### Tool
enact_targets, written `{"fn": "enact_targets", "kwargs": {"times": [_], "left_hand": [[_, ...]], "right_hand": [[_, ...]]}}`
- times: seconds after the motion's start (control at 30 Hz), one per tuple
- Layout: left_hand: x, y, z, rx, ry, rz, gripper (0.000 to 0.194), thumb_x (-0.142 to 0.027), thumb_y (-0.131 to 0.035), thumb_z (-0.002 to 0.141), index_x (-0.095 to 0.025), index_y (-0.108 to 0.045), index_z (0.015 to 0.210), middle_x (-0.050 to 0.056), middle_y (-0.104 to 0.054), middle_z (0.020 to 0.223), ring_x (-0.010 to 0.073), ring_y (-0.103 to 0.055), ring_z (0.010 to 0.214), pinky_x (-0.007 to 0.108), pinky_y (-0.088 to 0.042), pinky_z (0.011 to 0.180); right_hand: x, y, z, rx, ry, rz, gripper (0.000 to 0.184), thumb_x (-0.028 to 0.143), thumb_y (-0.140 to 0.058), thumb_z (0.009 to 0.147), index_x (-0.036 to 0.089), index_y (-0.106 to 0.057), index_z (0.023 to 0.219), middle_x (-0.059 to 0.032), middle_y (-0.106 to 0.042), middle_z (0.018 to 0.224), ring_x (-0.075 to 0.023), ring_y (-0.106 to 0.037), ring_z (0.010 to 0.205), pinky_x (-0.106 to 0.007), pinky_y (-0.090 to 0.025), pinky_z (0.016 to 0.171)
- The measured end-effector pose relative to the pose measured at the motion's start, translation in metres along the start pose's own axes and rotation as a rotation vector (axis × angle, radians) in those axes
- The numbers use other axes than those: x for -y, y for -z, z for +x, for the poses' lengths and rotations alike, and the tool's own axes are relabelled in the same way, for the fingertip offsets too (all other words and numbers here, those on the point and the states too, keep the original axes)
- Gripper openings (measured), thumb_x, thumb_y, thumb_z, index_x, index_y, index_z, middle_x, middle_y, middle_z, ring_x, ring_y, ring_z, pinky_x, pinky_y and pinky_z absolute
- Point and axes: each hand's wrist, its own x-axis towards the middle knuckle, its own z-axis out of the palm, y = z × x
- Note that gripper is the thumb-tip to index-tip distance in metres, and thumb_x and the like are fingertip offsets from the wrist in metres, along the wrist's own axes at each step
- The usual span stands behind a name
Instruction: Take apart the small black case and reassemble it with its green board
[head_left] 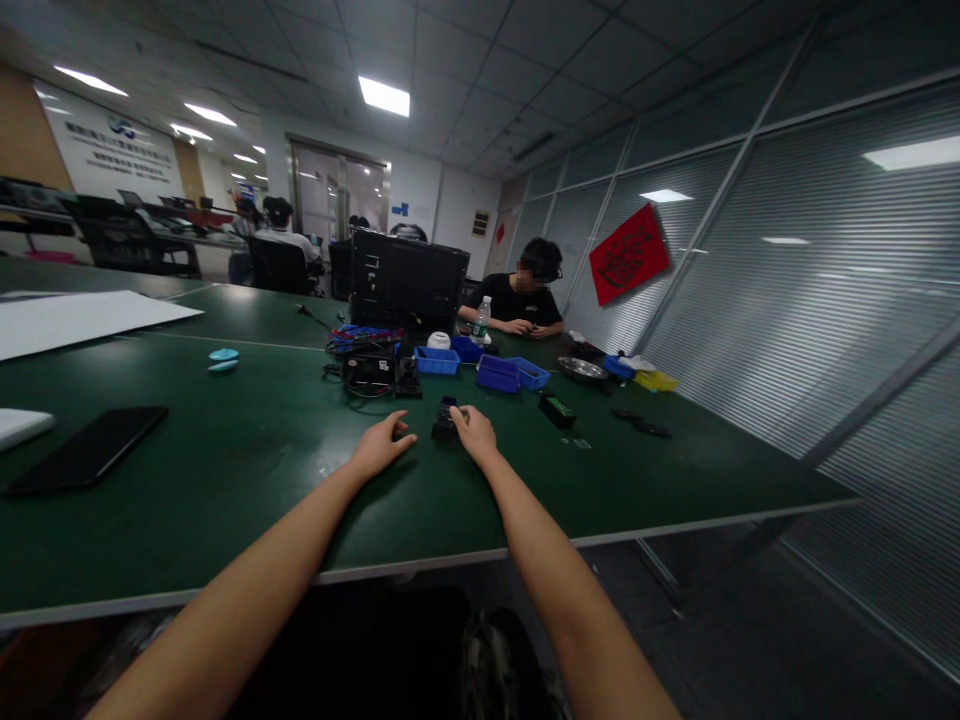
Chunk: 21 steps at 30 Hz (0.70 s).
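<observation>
Over the green table (262, 520), my right hand (474, 432) has its fingers closed on a small black box-like object (444, 420), whose exact kind I cannot make out. To the left of that object, my left hand (384, 443) rests at the table with thumb and fingers apart and nothing between them. A small gap separates the left fingertips from the black object. Beyond both hands lie a black power adapter (369, 374) with cables and a blue tray (437, 361).
Farther back stand a monitor (409, 280), a water bottle (482, 318) and more blue trays (498, 374). To the right lie a black-and-green box (557, 410) and a metal bowl (582, 370). A black tablet-like slab (90, 450) is at left. Another person (525, 295) sits across the table.
</observation>
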Motion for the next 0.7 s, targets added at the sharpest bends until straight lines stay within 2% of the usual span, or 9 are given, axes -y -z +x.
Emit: {"fn": "enact_targets", "kwargs": {"times": [0.13, 0.27, 0.37, 0.5, 0.6, 0.7], "left_hand": [[-0.001, 0.000, 0.000, -0.013, 0.011, -0.024, 0.058, -0.046, -0.054, 0.072, -0.019, -0.043, 0.122, 0.006, -0.063, 0.102, 0.0171, -0.060, 0.091, 0.027, -0.046, 0.079], [-0.002, 0.000, -0.001, -0.012, 0.017, -0.021, 0.059, -0.046, -0.055, 0.071, -0.020, -0.043, 0.122, 0.006, -0.063, 0.102, 0.0170, -0.060, 0.090, 0.027, -0.046, 0.079], [-0.002, 0.000, 0.000, -0.011, 0.014, -0.013, 0.058, -0.047, -0.055, 0.071, -0.020, -0.043, 0.122, 0.005, -0.063, 0.101, 0.0166, -0.060, 0.089, 0.027, -0.046, 0.078], [-0.002, 0.000, 0.001, -0.020, 0.008, -0.010, 0.061, -0.048, -0.055, 0.071, -0.020, -0.041, 0.124, 0.005, -0.063, 0.102, 0.0166, -0.060, 0.087, 0.027, -0.047, 0.077], [-0.004, 0.001, -0.001, -0.054, -0.021, -0.014, 0.070, -0.049, -0.057, 0.068, -0.019, -0.036, 0.128, 0.008, -0.059, 0.111, 0.0182, -0.059, 0.090, 0.030, -0.046, 0.080], [-0.008, 0.001, -0.004, -0.088, -0.112, 0.009, 0.078, -0.048, -0.060, 0.065, -0.018, -0.031, 0.131, 0.010, -0.049, 0.125, 0.0212, -0.053, 0.104, 0.033, -0.042, 0.089]], "right_hand": [[-0.012, -0.010, 0.011, -0.069, 0.064, 0.222, 0.052, 0.040, -0.040, 0.083, 0.015, -0.040, 0.128, -0.0123, -0.051, 0.119, -0.0200, -0.050, 0.104, -0.031, -0.036, 0.091], [-0.027, -0.021, 0.027, -0.022, 0.018, 0.481, 0.061, 0.040, -0.043, 0.081, 0.020, -0.025, 0.136, -0.0081, -0.035, 0.136, -0.0194, -0.033, 0.124, -0.035, -0.025, 0.102], [-0.029, -0.027, 0.035, 0.056, 0.016, 0.643, 0.063, 0.041, -0.046, 0.081, 0.020, -0.024, 0.137, -0.0085, -0.034, 0.137, -0.0180, -0.028, 0.127, -0.035, -0.022, 0.104], [-0.021, -0.027, 0.031, 0.165, -0.007, 0.795, 0.062, 0.039, -0.050, 0.080, 0.020, -0.029, 0.134, -0.0095, -0.045, 0.129, -0.0184, -0.040, 0.120, -0.035, -0.033, 0.098], [-0.014, -0.024, 0.022, 0.265, -0.014, 0.919, 0.058, 0.038, -0.050, 0.081, 0.020, -0.031, 0.133, -0.0095, -0.055, 0.117, -0.0193, -0.053, 0.105, -0.034, -0.047, 0.083], [-0.010, -0.020, 0.014, 0.338, -0.025, 1.054, 0.054, 0.035, -0.050, 0.082, 0.018, -0.032, 0.130, -0.0106, -0.059, 0.107, -0.0192, -0.058, 0.095, -0.030, -0.053, 0.067]]}}
